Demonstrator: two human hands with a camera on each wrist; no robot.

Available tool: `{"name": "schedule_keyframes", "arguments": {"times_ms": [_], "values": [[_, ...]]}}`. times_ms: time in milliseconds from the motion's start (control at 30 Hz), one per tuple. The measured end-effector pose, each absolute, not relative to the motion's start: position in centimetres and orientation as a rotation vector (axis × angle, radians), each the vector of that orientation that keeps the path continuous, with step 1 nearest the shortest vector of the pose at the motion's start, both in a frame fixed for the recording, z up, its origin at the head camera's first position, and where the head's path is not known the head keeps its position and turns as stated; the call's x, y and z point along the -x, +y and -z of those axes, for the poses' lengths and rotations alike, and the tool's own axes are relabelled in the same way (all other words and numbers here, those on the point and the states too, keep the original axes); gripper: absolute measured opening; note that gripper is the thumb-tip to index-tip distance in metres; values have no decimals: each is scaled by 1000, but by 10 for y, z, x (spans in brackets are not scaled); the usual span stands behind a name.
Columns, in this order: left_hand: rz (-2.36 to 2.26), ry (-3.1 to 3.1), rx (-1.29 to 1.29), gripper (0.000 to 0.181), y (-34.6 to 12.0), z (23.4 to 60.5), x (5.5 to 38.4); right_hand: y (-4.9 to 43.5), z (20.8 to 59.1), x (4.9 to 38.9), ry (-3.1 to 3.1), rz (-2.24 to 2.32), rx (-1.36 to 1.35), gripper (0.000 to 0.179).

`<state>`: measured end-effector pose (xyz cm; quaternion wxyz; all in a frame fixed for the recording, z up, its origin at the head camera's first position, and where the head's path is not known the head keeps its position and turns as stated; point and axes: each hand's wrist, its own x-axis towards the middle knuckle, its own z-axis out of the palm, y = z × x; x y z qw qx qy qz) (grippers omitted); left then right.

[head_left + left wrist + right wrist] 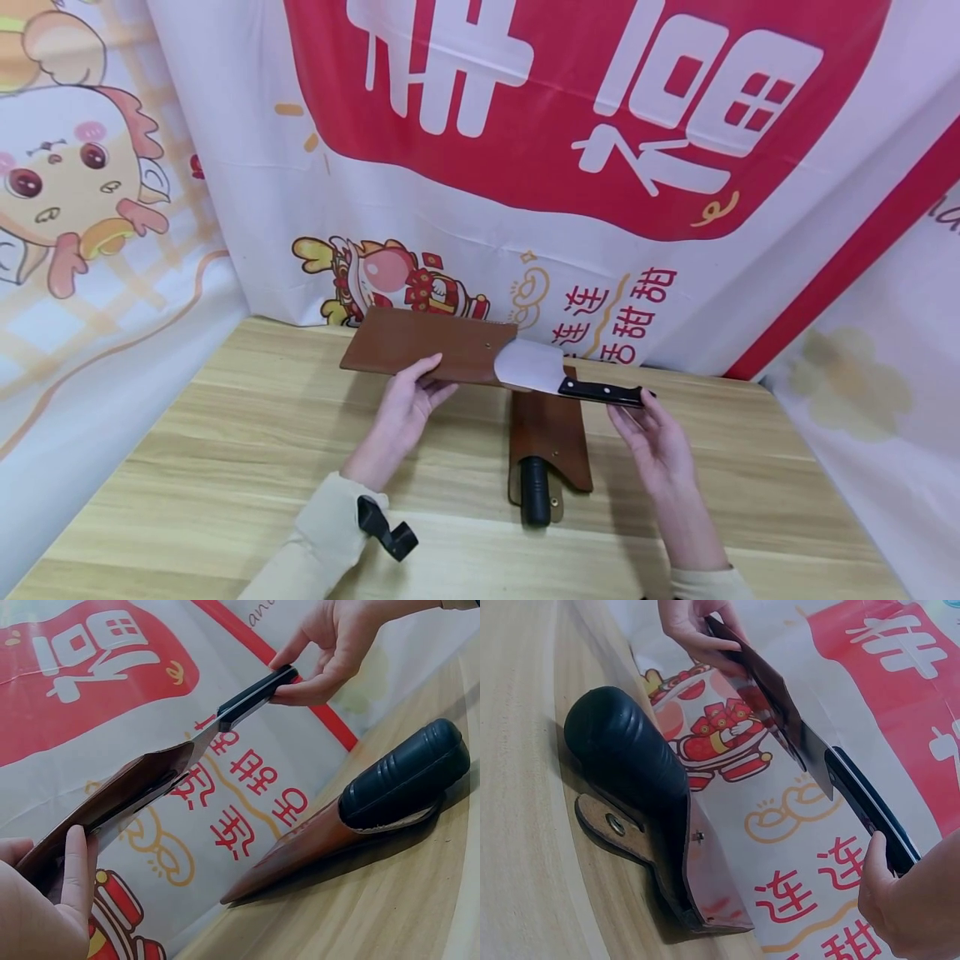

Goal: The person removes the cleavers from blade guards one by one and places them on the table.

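A cleaver with a bare metal blade (531,365) and a black riveted handle (603,392) is held up above the table, partly inside a brown leather sheath (431,343). My left hand (401,417) grips the sheath's lower edge, thumb on one face and fingers behind. At the butt of the handle, my right hand (660,446) pinches it between thumb and fingers. Most of the blade is hidden by the sheath. Below lies a second brown sheath (551,429), holding a tool with a ribbed black handle (630,750); its blade is out of sight.
The wood-grain table (247,467) is bounded at the back by a white cloth (480,242) with red print, and at the sides by more printed cloth. A black strap mount (386,527) sits on the left sleeve. The second sheath's snap tab (611,823) hangs unfastened.
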<state>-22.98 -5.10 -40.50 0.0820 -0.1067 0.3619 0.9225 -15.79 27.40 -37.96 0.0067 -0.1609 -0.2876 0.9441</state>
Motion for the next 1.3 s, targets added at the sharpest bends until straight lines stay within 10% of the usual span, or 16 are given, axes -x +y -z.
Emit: {"name": "schedule_keyframes", "arguments": {"times_ms": [1300], "values": [[-2759,1122,326,10,-71,400,234,312,368,154,-609,-2989,503,10]]}}
